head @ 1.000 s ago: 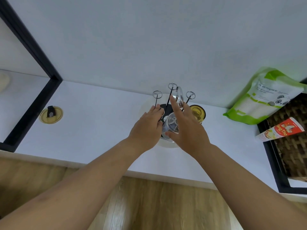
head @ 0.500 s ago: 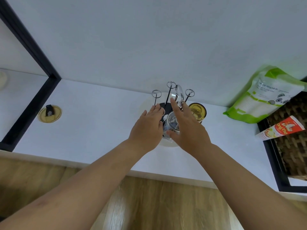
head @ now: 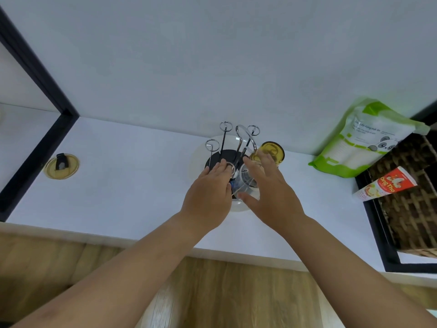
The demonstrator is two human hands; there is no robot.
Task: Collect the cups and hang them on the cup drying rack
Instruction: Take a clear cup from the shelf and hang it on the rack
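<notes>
The cup drying rack (head: 224, 140), thin metal prongs with ring tips on a black base, stands in a round white tray (head: 196, 159) on the white counter. A clear glass cup (head: 246, 183) sits tilted on a front prong between my hands. An amber cup (head: 269, 150) hangs on the rack's right side. My left hand (head: 208, 192) lies on the rack's front left, fingers together over a low prong. My right hand (head: 272, 190) is beside the clear cup with fingers spread, thumb under its rim.
An amber lid (head: 61, 163) lies on the counter at the left, near a black frame (head: 35, 143). A green and white pouch (head: 364, 143) leans on the wall at right. Below it a red tube (head: 387, 185) rests on a wicker basket (head: 411, 204).
My right hand has loosened from the clear cup, fingers spreading and drawing back slightly. The cup stays on the rack. My left hand has kept its place.
</notes>
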